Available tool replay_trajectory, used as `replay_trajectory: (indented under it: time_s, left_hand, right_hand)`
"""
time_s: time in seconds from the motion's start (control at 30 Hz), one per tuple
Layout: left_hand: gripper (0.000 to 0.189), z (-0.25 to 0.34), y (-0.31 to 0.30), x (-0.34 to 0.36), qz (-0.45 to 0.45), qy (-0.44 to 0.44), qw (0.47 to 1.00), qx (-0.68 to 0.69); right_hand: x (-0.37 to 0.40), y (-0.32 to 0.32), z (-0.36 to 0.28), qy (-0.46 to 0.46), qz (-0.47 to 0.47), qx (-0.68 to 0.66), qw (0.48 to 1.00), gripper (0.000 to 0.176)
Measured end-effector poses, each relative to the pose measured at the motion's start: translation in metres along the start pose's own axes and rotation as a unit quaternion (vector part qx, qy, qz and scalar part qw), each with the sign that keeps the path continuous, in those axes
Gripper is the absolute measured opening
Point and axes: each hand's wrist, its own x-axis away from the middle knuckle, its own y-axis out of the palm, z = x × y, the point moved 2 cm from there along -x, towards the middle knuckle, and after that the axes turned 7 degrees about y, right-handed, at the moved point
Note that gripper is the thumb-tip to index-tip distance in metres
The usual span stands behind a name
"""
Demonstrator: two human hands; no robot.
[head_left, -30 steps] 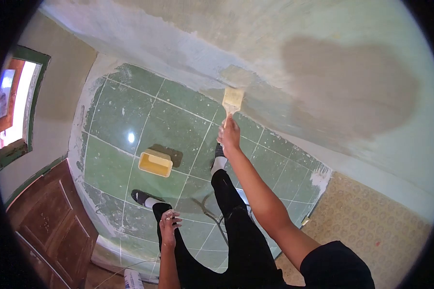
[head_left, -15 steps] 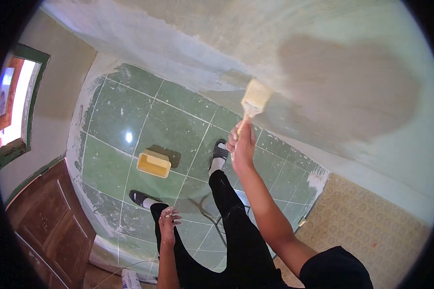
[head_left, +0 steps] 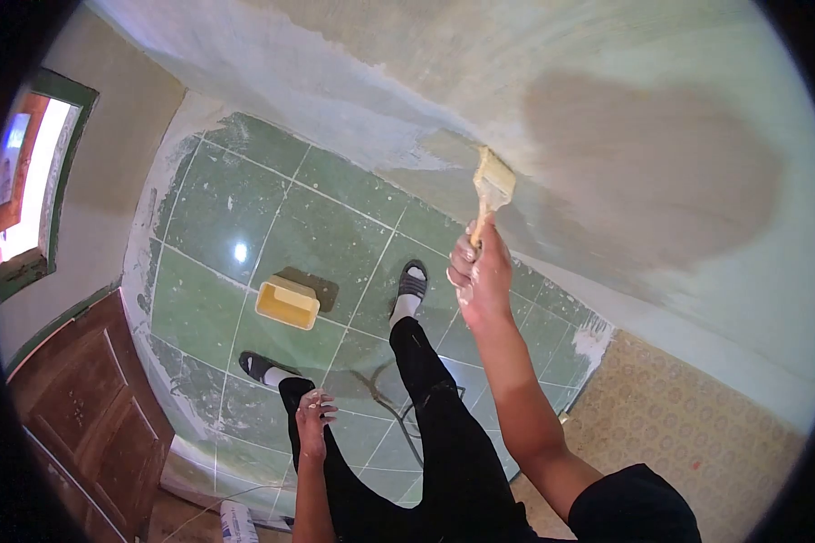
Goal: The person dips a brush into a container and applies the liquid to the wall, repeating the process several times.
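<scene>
My right hand (head_left: 484, 271) is wrapped round the handle of a wide paintbrush (head_left: 494, 181), with pale smears on its fingers. The brush's bristles are at the wall (head_left: 407, 109), beside a damp-looking darker patch. Over my left thigh hangs my left hand (head_left: 314, 421), its fingers apart and spotted with white, holding nothing. A yellow rectangular tub (head_left: 286, 303) with yellowish contents stands on the green tiled floor (head_left: 326, 240), in front of my feet.
A window (head_left: 32, 181) and a brown wooden door (head_left: 100, 407) are at the left. Patterned tan flooring (head_left: 688, 443) lies at the right. A dark curved metal thing is on the tiles between my legs, and a white container (head_left: 238, 523) stands at the bottom.
My right hand has moved right and slightly up with the brush, which is now tilted the other way. The left hand has barely moved.
</scene>
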Motion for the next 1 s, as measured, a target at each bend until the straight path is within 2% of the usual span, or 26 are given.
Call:
replay_trajectory:
  time_s: [0.1,0.17,0.23,0.33,0.37,0.53,0.6,0.63,0.67,0.73,0.87,0.97,1.0]
  left_hand:
    - [0.039,0.001,0.004,-0.002,0.0,0.003,1.0,0.009]
    - [0.039,0.002,0.006,-0.004,0.001,0.003,1.0,0.009]
    - [0.039,0.004,0.008,-0.005,-0.001,0.005,1.0,0.01]
    - [0.039,0.002,0.005,-0.004,0.004,0.002,1.0,0.001]
    - [0.039,-0.001,0.002,-0.005,0.005,0.005,1.0,0.008]
    - [0.04,-0.01,-0.013,0.0,0.005,0.013,1.0,0.013]
    - [0.039,-0.008,-0.011,-0.002,0.023,-0.017,1.0,0.002]
    - [0.039,-0.008,-0.01,-0.001,0.017,-0.011,1.0,-0.005]
    - [0.039,-0.008,-0.01,-0.001,0.016,-0.009,1.0,-0.003]
    - [0.039,-0.005,-0.005,0.003,0.009,0.005,1.0,0.009]
    - [0.04,-0.001,0.005,-0.001,0.006,0.003,1.0,0.008]
    - [0.041,-0.004,0.009,-0.006,-0.009,0.012,1.0,0.014]
    - [0.041,0.0,0.011,-0.005,-0.011,0.023,1.0,0.018]
  right_hand:
    - [0.026,0.012,-0.006,-0.047,0.012,0.028,0.998,0.032]
    - [0.014,0.008,0.011,-0.061,0.016,0.023,0.998,0.032]
    - [-0.007,-0.003,0.034,-0.078,0.02,0.019,0.997,0.032]
    - [-0.064,-0.019,0.063,-0.042,0.036,0.012,0.998,0.033]
    - [-0.083,-0.02,0.068,-0.062,0.039,0.022,0.997,0.033]
    - [-0.105,-0.019,0.088,-0.076,0.046,0.05,0.995,0.036]
    - [-0.112,-0.025,0.1,0.004,0.069,0.079,0.994,0.038]
    - [-0.112,-0.032,0.107,0.04,0.043,0.074,0.996,0.039]
    - [-0.114,-0.04,0.11,0.037,0.041,0.075,0.996,0.039]
    - [-0.111,-0.048,0.111,0.12,0.02,0.029,0.992,0.038]
    - [-0.116,-0.058,0.091,0.108,0.024,-0.003,0.994,0.038]
    - [-0.119,-0.064,0.09,0.133,-0.009,-0.012,0.991,0.037]
    - [-0.114,-0.059,0.081,0.101,0.013,-0.017,0.995,0.036]
